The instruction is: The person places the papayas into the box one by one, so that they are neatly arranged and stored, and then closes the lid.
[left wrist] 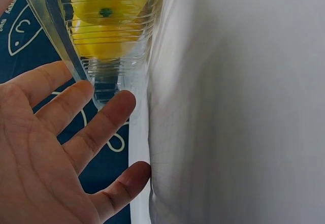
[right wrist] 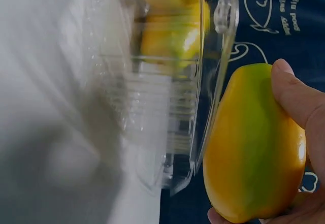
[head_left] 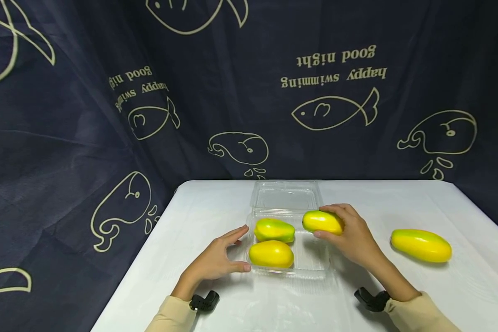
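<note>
My right hand (head_left: 352,235) grips a yellow-green papaya (head_left: 321,222) above the right part of a clear plastic clamshell box (head_left: 311,258). In the right wrist view, thumb and fingers curl round this papaya (right wrist: 254,142), beside the box wall. Two more papayas lie in the left half of the box: a greenish one (head_left: 274,230) behind a yellow one (head_left: 271,254). At the box's left side is my left hand (head_left: 216,259), fingers spread and holding nothing. The left wrist view shows its fingertips close to the box wall (left wrist: 101,76); whether they touch it I cannot tell.
Another papaya (head_left: 421,246) lies on the white table (head_left: 398,295) to the right. The box's lid (head_left: 288,196) is folded back toward the far table edge. A dark curtain (head_left: 232,101) with fish drawings hangs behind and at the left.
</note>
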Action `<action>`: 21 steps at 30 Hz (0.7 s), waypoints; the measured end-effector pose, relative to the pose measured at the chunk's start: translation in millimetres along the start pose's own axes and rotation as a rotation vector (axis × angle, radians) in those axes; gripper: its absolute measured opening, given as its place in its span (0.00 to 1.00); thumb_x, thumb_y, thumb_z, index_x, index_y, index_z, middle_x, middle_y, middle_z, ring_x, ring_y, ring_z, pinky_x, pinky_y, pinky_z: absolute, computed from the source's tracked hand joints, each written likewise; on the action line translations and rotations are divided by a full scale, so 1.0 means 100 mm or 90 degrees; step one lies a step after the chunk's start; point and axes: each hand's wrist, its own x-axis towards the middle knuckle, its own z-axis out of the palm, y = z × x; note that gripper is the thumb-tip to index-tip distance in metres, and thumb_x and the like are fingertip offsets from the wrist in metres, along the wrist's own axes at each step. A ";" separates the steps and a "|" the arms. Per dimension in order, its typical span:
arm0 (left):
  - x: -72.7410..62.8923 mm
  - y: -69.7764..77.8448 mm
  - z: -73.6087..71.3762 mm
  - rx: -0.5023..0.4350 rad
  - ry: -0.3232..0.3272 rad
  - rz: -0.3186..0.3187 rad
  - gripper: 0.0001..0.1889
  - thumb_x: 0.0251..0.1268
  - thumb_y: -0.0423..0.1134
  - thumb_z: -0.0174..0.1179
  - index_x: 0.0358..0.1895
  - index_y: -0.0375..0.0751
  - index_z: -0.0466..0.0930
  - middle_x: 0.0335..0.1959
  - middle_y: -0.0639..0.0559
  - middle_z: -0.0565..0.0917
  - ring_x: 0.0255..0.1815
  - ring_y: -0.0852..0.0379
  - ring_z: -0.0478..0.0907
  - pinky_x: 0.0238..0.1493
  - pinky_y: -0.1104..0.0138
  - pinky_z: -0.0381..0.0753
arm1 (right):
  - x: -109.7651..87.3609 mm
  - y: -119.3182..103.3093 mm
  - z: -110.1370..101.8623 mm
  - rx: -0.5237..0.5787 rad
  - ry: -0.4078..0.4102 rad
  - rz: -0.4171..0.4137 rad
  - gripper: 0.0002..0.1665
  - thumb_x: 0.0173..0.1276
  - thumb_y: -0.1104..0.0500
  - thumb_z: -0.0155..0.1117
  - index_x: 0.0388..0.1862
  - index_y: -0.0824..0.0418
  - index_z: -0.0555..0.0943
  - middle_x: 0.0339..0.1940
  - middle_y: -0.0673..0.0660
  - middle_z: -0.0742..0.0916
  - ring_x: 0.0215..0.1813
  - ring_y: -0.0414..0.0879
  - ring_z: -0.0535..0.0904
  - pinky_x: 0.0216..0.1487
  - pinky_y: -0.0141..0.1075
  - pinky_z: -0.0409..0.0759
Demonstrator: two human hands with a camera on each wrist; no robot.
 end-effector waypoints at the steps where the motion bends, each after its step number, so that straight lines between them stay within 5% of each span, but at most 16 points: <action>1: 0.00 0.00 0.00 0.000 0.000 -0.001 0.53 0.47 0.58 0.77 0.79 0.57 0.60 0.79 0.63 0.61 0.69 0.54 0.74 0.72 0.50 0.70 | 0.01 -0.01 0.01 0.002 0.000 0.000 0.38 0.52 0.46 0.82 0.61 0.56 0.80 0.59 0.60 0.80 0.56 0.57 0.78 0.50 0.47 0.74; 21: 0.01 -0.02 0.00 0.002 0.001 0.013 0.53 0.48 0.59 0.77 0.79 0.55 0.59 0.80 0.61 0.61 0.69 0.54 0.74 0.71 0.51 0.71 | 0.16 -0.13 0.31 0.036 -0.039 -0.031 0.40 0.51 0.45 0.82 0.62 0.56 0.80 0.59 0.57 0.80 0.55 0.52 0.79 0.51 0.46 0.77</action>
